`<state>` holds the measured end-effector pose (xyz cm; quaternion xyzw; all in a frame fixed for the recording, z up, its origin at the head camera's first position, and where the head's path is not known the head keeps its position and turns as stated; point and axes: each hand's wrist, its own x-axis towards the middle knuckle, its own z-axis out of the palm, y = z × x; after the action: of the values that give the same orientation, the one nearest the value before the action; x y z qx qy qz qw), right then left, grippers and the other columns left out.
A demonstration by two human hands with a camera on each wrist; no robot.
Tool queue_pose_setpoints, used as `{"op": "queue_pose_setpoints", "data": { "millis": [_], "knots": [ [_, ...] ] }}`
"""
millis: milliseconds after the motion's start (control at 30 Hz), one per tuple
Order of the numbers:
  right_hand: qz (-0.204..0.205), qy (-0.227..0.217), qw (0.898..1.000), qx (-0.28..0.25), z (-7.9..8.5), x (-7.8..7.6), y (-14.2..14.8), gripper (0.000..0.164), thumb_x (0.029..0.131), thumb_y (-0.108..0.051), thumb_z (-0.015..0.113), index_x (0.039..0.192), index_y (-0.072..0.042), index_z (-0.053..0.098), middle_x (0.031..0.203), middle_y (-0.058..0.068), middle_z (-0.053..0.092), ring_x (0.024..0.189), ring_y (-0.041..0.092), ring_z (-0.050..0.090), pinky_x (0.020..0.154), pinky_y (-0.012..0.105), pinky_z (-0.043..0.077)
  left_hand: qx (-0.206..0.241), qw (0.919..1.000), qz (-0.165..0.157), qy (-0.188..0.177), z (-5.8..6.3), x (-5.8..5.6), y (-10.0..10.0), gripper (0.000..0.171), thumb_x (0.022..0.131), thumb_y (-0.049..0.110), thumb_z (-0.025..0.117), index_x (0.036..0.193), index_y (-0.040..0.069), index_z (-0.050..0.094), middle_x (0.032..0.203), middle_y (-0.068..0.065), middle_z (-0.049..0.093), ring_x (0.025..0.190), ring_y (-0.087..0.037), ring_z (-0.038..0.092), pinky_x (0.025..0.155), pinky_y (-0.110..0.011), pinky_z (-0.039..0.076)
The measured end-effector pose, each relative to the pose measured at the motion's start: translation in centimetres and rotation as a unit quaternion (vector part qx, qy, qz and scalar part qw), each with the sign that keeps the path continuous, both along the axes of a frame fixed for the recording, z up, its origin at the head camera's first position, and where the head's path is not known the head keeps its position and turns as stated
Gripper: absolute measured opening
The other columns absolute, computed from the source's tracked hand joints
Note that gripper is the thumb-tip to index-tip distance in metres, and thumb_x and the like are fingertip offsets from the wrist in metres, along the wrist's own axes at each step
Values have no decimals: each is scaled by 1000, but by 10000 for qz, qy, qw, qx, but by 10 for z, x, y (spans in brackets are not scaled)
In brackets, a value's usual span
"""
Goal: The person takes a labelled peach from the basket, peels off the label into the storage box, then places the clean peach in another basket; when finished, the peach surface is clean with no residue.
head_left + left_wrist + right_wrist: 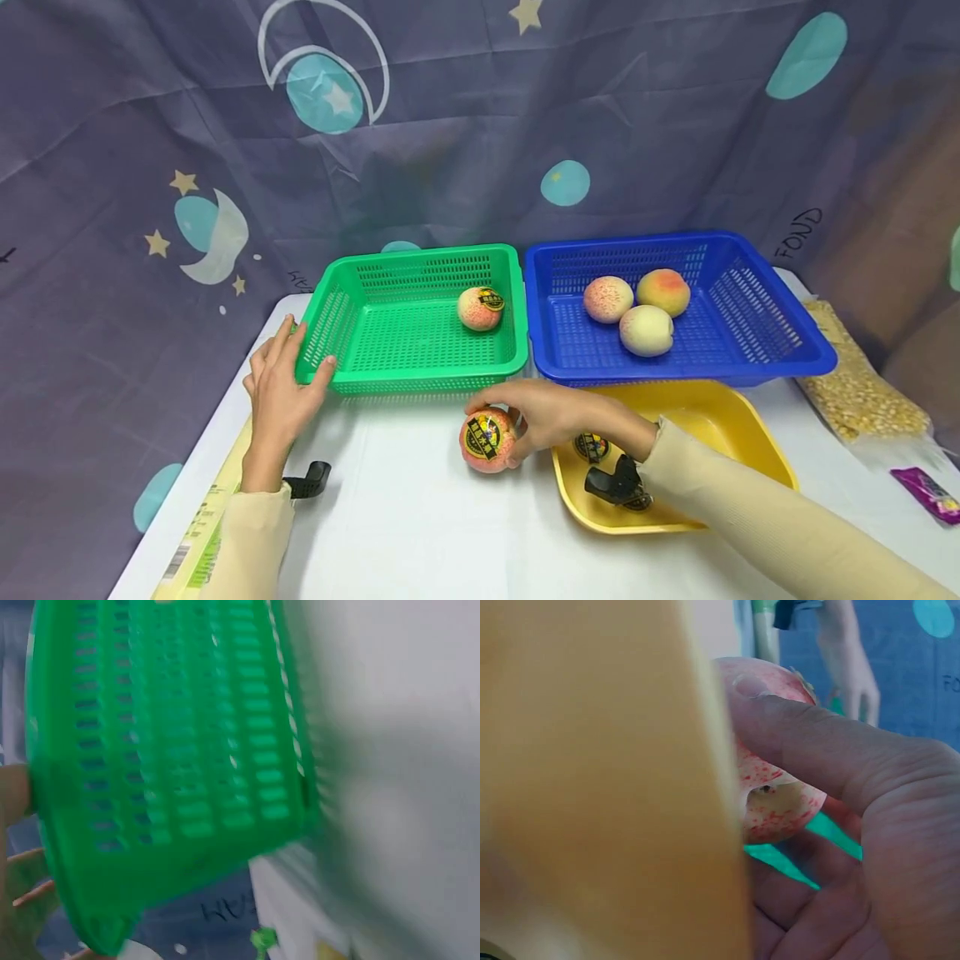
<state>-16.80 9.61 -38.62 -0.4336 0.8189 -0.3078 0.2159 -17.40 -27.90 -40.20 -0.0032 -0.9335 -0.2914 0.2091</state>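
My right hand (pixel 551 412) grips a pinkish peach (pixel 486 439) with a black-and-gold label, thumb on one side and fingers on the other. The peach is over the white table, in front of the green basket (pixel 431 385) and left of the yellow tub (pixel 757 442). In the right wrist view the thumb presses on the speckled peach (pixel 780 810), and the tub wall (pixel 607 780) covers the left half. My left hand (pixel 285 387) holds the front left corner of the green basket, thumb and fingers astride its rim (pixel 56 825). One labelled peach (pixel 474 315) lies inside that basket.
A blue basket (pixel 675 371) with three peaches (pixel 647 331) stands at the back right. Inside the yellow tub a labelled peach (pixel 588 450) shows partly under my forearm. A bag of yellow kernels (pixel 862 383) and a purple packet (pixel 927 493) lie far right. Patterned cloth hangs behind.
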Motion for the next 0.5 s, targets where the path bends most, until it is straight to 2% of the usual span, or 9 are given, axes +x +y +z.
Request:
{"op": "queue_pose_setpoints", "data": {
  "millis": [133, 200, 267, 333, 367, 433, 500],
  "knots": [
    [-147, 253, 9992, 285, -3, 4, 4, 73, 77, -11, 88, 142, -11, 56, 135, 5, 63, 109, 14, 61, 95, 31, 53, 134, 9962, -440, 745, 6, 5, 18, 62, 88, 25, 77, 146, 13, 57, 162, -7, 41, 142, -44, 35, 99, -66, 26],
    [-223, 290, 9988, 340, -3, 5, 7, 73, 78, -13, 87, 144, -10, 55, 135, 5, 63, 109, 14, 60, 96, 32, 52, 271, 9907, -857, 1025, 10, 8, 29, 59, 85, 19, 80, 140, 11, 62, 154, -12, 50, 136, -42, 42, 101, -62, 29],
    [-271, 318, 9985, 351, -2, 4, 9, 72, 79, -13, 86, 144, -8, 55, 135, 5, 64, 108, 14, 59, 96, 34, 52, 389, 9838, -1331, 1136, 15, 13, 39, 55, 82, 15, 82, 134, 10, 66, 143, -13, 60, 127, -37, 51, 102, -56, 34],
    [-290, 414, 9980, 380, -1, 4, 10, 72, 80, -15, 86, 144, -7, 55, 135, 5, 64, 109, 14, 59, 98, 35, 51, 475, 9765, -1859, 982, 19, 19, 48, 50, 82, 13, 84, 130, 11, 69, 128, -11, 68, 115, -29, 59, 99, -49, 42],
    [-292, 438, 9979, 381, 0, 3, 11, 71, 80, -15, 86, 143, -6, 55, 135, 6, 64, 110, 14, 59, 98, 37, 52, 507, 9730, -2113, 782, 21, 23, 51, 48, 83, 13, 84, 128, 13, 70, 122, -7, 70, 109, -24, 62, 96, -44, 46],
    [-291, 476, 9978, 369, 0, 3, 11, 70, 80, -15, 85, 143, -5, 55, 134, 7, 64, 113, 15, 60, 99, 38, 51, 513, 9656, -2540, 237, 25, 32, 58, 43, 84, 16, 84, 126, 19, 71, 114, 1, 72, 97, -15, 64, 87, -37, 51],
    [-304, 514, 9975, 377, -1, 3, 11, 70, 81, -16, 85, 143, -5, 56, 133, 6, 64, 116, 16, 60, 102, 39, 51, 483, 9548, -2903, -414, 27, 38, 63, 40, 87, 21, 83, 125, 23, 71, 109, 6, 73, 90, -12, 65, 83, -33, 53]
  ]
}}
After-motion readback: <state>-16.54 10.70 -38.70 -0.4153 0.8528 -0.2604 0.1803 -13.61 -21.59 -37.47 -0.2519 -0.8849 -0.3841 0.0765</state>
